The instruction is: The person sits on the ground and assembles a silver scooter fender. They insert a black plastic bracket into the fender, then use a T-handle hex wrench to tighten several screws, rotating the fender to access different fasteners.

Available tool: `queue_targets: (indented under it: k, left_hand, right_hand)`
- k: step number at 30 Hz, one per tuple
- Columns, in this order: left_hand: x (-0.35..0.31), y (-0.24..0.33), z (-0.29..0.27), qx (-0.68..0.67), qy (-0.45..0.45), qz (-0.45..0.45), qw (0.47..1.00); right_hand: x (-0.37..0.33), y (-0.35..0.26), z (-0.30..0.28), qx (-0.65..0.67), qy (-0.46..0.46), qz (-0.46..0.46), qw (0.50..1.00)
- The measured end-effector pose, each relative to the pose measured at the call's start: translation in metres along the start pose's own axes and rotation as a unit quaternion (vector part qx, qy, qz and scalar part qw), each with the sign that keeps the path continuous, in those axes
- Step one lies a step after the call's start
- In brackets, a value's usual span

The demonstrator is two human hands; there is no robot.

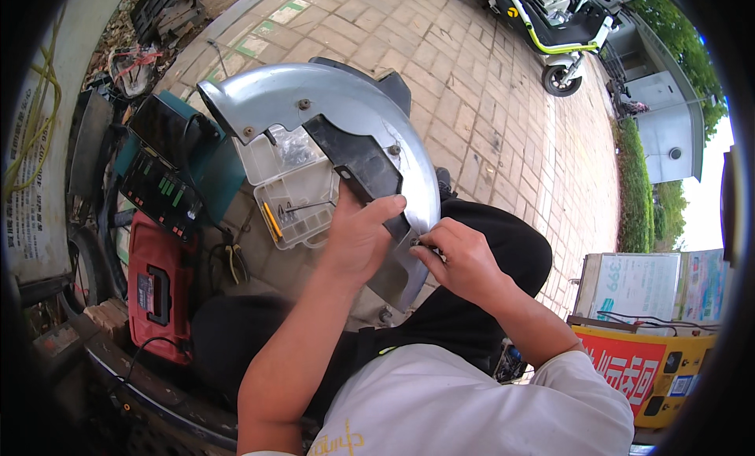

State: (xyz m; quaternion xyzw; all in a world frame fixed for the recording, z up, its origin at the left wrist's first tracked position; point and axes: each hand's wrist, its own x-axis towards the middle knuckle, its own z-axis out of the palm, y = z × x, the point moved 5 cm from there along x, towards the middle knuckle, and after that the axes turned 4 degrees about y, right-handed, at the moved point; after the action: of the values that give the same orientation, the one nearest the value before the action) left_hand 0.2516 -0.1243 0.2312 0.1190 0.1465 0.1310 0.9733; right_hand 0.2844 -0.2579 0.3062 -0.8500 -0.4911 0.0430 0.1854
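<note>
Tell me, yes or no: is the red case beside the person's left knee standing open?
No. The red case lies shut on the ground with its black handle on top, while the clear parts box beside the silver fender is the one open.

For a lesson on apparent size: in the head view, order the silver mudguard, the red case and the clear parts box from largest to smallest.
1. silver mudguard, though held nearest the camera by both hands
2 and 3. red case and clear parts box look alike; no ranking.

head-worn fisheye, looking down, close
</note>
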Motion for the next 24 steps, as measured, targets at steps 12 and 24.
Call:
queue_targets:
  k: [12, 24]
  left_hand:
    - [-0.004, -0.005, 0.000, 0.008, 0.015, -0.028, 0.999]
    - [-0.002, -0.010, -0.006, 0.025, 0.017, -0.038, 0.999]
  right_hand:
    - [0.004, 0.002, 0.014, -0.154, -0.057, -0.023, 0.986]
    - [0.006, -0.002, 0.012, -0.153, -0.089, -0.067, 0.982]
